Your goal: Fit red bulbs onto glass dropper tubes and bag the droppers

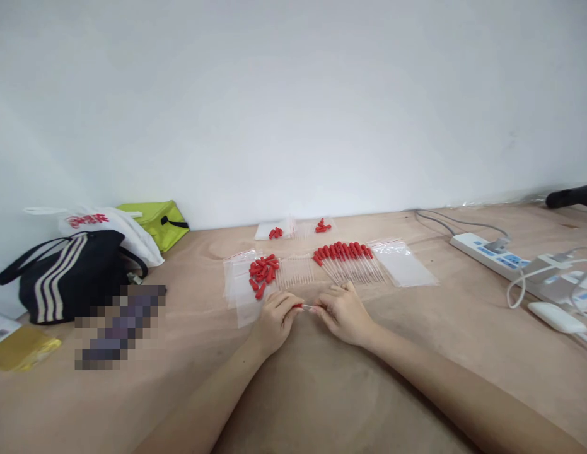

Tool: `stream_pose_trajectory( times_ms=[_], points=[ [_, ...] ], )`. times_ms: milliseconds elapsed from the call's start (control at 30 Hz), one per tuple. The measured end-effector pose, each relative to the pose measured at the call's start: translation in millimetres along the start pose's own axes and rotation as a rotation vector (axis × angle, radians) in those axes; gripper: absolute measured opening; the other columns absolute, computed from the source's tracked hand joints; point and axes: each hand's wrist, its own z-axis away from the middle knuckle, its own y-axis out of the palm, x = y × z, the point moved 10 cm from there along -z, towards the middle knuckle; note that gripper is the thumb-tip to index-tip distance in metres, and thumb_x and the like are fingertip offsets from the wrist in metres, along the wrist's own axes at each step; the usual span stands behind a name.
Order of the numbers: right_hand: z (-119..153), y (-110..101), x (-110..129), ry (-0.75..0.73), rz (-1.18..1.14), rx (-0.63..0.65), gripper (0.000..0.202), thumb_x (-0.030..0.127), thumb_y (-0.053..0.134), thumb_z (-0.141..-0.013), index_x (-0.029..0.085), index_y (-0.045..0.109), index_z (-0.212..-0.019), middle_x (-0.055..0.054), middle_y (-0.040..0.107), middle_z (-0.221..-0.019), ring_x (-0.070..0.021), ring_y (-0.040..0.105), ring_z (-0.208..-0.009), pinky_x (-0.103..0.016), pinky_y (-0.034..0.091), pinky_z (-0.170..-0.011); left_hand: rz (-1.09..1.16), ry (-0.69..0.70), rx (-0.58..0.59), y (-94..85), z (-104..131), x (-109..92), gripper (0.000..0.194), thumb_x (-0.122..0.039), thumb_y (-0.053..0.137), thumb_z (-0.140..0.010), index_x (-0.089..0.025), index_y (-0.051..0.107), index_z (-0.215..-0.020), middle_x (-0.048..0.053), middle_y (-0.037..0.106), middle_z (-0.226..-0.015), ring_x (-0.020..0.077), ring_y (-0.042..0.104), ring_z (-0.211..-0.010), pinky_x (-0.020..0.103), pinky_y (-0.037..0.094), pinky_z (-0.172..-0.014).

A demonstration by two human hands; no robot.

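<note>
My left hand (pixel 273 318) is closed on a red rubber dropper bulb (pixel 298 306). Fingers of my right hand (pixel 344 315) pinch a thin clear dropper tube (pixel 308 307), whose end meets the bulb between my hands; how far it sits inside is hidden. Just beyond my left hand lies a pile of loose red bulbs (pixel 263 270). A row of bare clear tubes (pixel 294 272) stretches beside that pile. Farther right, several droppers with red bulbs fitted (pixel 343 251) lie side by side, their tubes pointing toward me.
Clear zip bags (pixel 406 263) lie right of the droppers, with more bags (pixel 236 284) at left. Small groups of red bulbs (pixel 275 233) rest near the wall. A black bag (pixel 80 277) and green bag (pixel 165 221) stand left; a power strip (pixel 487 252) with cables lies right.
</note>
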Motion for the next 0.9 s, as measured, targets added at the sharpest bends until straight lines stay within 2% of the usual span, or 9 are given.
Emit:
stream_pose_trajectory(
  times_ms=[100,167,233,333,433,533,700,900],
  points=[
    [-3,-7,-1,-0.029,0.087,0.017,0.016,0.025,0.048,-0.080,0.020,0.060,-0.072,-0.003,0.065,-0.076,-0.0174,0.054,-0.078,-0.030,0.022,-0.068,-0.037,-0.055,-0.053,-6.2,0,7,0.019,-0.022,0.047,-0.084,-0.020,0.053,-0.102,0.006,0.058,-0.093,0.0203,0.054,-0.088,0.035,0.041,-0.080],
    [-7,-16,-20,0.055,0.095,-0.022,0.018,0.026,0.046,-0.080,0.020,0.061,-0.072,-0.003,0.066,-0.077,-0.0179,0.054,-0.076,-0.031,0.023,-0.069,-0.068,-0.109,-0.102,-11.1,1,12,0.030,-0.021,0.050,-0.081,-0.020,0.048,-0.111,0.008,0.054,-0.101,0.0228,0.051,-0.096,0.038,0.040,-0.085],
    [-12,-33,-54,0.225,0.087,-0.125,0.021,0.028,0.044,-0.081,0.021,0.062,-0.073,-0.003,0.067,-0.077,-0.0183,0.056,-0.075,-0.032,0.025,-0.071,-0.074,-0.138,-0.091,-9.4,2,14,0.034,-0.019,0.051,-0.079,-0.019,0.047,-0.113,0.009,0.053,-0.103,0.0238,0.050,-0.097,0.040,0.040,-0.085],
    [-12,-56,-109,0.530,0.122,-0.267,0.025,0.031,0.042,-0.080,0.021,0.064,-0.072,-0.005,0.067,-0.072,-0.0202,0.057,-0.072,-0.035,0.027,-0.073,-0.033,-0.139,0.027,3.3,1,12,0.031,-0.017,0.051,-0.078,-0.019,0.048,-0.109,0.008,0.053,-0.102,0.0233,0.051,-0.095,0.040,0.042,-0.084],
    [-12,-61,-140,0.702,0.199,-0.275,0.030,0.033,0.041,-0.079,0.019,0.065,-0.066,-0.007,0.066,-0.068,-0.0224,0.057,-0.071,-0.039,0.026,-0.075,0.010,-0.165,0.098,10.6,1,14,0.027,-0.016,0.050,-0.078,-0.018,0.049,-0.105,0.009,0.053,-0.101,0.0228,0.051,-0.095,0.040,0.042,-0.083],
    [-14,-53,-152,0.761,0.245,-0.212,0.032,0.034,0.041,-0.079,0.019,0.066,-0.065,-0.008,0.065,-0.068,-0.0236,0.058,-0.074,-0.040,0.026,-0.077,0.024,-0.185,0.114,11.7,1,16,0.024,-0.016,0.049,-0.078,-0.017,0.051,-0.102,0.009,0.052,-0.100,0.0222,0.051,-0.094,0.039,0.043,-0.083],
    [-17,-43,-154,0.790,0.243,-0.181,0.028,0.036,0.044,-0.077,0.020,0.067,-0.076,-0.006,0.066,-0.075,-0.0234,0.057,-0.080,-0.038,0.025,-0.079,0.016,-0.176,0.119,10.5,0,13,0.020,-0.016,0.049,-0.078,-0.018,0.053,-0.097,0.008,0.053,-0.098,0.0210,0.052,-0.092,0.036,0.043,-0.081],
    [-17,-45,-158,0.793,0.257,-0.189,0.029,0.038,0.044,-0.077,0.020,0.067,-0.078,-0.006,0.066,-0.076,-0.0231,0.057,-0.080,-0.039,0.024,-0.079,-0.149,-0.201,0.093,7.2,1,14,0.014,-0.019,0.054,-0.076,-0.019,0.057,-0.089,0.005,0.058,-0.092,0.0223,0.053,-0.087,0.038,0.038,-0.079]
  ],
)
